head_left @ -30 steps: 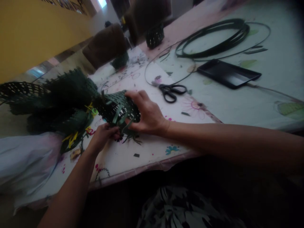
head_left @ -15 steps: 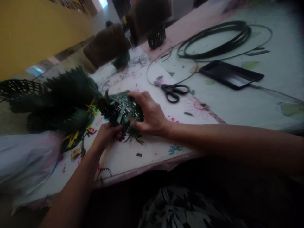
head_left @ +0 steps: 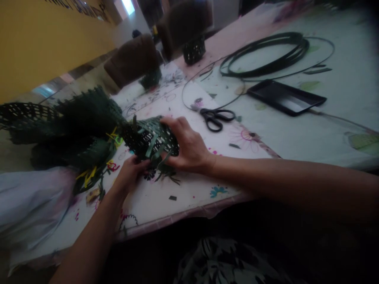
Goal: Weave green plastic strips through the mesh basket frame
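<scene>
1. Basket (head_left: 146,132), dark green and woven, sits in front of the person, tipped on its side over the near part of the bench (head_left: 160,193); loose strips (head_left: 152,145) stick out from its near side.
2. The right hand (head_left: 191,144) has its right end, fingers spread wide over the top and thumb underneath, the weave held between them.
3. The left hand (head_left: 132,171) is at the lower edge, fingers bent close against the loose ends; from where I stand, in this dim light, I cannot tell whether they pinch anything.
4. Just left of the basket is a heap of dark woven pieces (head_left: 85,112), with yellow strips (head_left: 90,175) and a red strip (head_left: 112,165) below it, and a pale bag (head_left: 32,201) nearer the person.
5. Beyond the right hand lie black-handled scissors (head_left: 207,113); past them, a dark flat device (head_left: 286,96) with a cable (head_left: 343,120), and a coil (head_left: 266,71) of dark strip behind that.
6. Farther along stand two small baskets, one upright (head_left: 194,51) and one blurred (head_left: 151,79), with brown chairs (head_left: 133,59) behind them.
</scene>
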Tool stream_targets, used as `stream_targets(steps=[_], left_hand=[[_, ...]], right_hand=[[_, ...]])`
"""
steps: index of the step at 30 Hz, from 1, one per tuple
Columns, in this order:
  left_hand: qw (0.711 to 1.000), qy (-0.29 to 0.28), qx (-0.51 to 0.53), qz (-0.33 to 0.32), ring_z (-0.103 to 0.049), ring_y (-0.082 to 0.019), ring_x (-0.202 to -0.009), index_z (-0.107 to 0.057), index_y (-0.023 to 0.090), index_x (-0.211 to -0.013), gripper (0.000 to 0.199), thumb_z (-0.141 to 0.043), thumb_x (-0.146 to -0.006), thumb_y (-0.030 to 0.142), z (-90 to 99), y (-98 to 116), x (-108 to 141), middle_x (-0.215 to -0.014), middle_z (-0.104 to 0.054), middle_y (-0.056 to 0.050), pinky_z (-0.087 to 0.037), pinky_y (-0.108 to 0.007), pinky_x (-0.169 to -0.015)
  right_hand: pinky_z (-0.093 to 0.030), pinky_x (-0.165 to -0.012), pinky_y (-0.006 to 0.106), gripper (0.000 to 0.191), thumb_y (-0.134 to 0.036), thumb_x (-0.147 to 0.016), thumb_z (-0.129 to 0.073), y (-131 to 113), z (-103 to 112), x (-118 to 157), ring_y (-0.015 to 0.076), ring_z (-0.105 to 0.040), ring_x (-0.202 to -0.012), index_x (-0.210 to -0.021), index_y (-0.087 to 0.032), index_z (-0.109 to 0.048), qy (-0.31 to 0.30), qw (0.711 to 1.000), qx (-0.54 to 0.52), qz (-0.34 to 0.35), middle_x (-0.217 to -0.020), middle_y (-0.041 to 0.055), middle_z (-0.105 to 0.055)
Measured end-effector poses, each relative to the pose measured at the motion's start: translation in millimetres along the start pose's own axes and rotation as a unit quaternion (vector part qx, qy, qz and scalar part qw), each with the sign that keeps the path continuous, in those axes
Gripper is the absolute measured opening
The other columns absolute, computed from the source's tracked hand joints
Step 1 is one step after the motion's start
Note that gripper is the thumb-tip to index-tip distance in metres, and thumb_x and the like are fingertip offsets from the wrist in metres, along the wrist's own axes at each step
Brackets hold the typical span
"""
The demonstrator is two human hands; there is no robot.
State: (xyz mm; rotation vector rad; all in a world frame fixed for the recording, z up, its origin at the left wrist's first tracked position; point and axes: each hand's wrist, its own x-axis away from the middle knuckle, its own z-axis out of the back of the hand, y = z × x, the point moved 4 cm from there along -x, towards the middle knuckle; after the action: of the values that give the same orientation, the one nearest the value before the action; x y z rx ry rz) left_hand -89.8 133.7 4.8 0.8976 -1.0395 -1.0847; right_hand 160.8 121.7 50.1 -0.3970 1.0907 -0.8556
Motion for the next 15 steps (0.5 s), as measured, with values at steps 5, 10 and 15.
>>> stream_targets(steps=[5, 10, 15], left_hand=[[0.999, -0.017, 0.038, 0.027, -0.061, -0.01, -0.06, -0.069, 0.012, -0.088, 0.047, -0.093, -0.05, 0.026, -0.7, -1.9, -1.0, -0.076, -0.069, -0.002, -0.049, -0.018, -0.052], [0.999, -0.002, 0.049, 0.019, -0.058, -0.007, -0.06, -0.068, 0.012, -0.085, 0.044, -0.093, -0.051, 0.025, -3.3, -0.2, 2.3, -0.076, -0.068, 0.0, -0.049, -0.017, -0.056], [0.998, -0.009, 0.066, -0.004, -0.058, -0.008, -0.063, -0.07, 0.013, -0.095, 0.048, -0.091, -0.054, 0.026, -8.2, 1.7, 2.8, -0.084, -0.069, -0.001, -0.048, -0.018, -0.057]], right_hand=[[-0.056, -0.089, 0.044, 0.073, -0.037, -0.075, -0.064, 2.5, 0.0, -1.7, 0.0284, -0.054, -0.109, -0.14, -0.019, -0.037, 0.001, 1.0, -0.007, -0.008, -0.129, 0.0128, -0.048], [-0.056, -0.088, 0.044, 0.072, -0.037, -0.075, -0.064, 4.4, -0.4, -1.8, 0.0288, -0.054, -0.111, -0.139, -0.022, -0.037, 0.02, 1.0, -0.013, -0.004, -0.129, 0.0117, -0.049], [-0.056, -0.09, 0.043, 0.071, -0.036, -0.076, -0.063, 4.2, -1.2, -0.9, 0.0291, -0.053, -0.113, -0.14, -0.02, -0.038, 0.023, 1.0, -0.002, -0.01, -0.129, 0.0126, -0.049]])
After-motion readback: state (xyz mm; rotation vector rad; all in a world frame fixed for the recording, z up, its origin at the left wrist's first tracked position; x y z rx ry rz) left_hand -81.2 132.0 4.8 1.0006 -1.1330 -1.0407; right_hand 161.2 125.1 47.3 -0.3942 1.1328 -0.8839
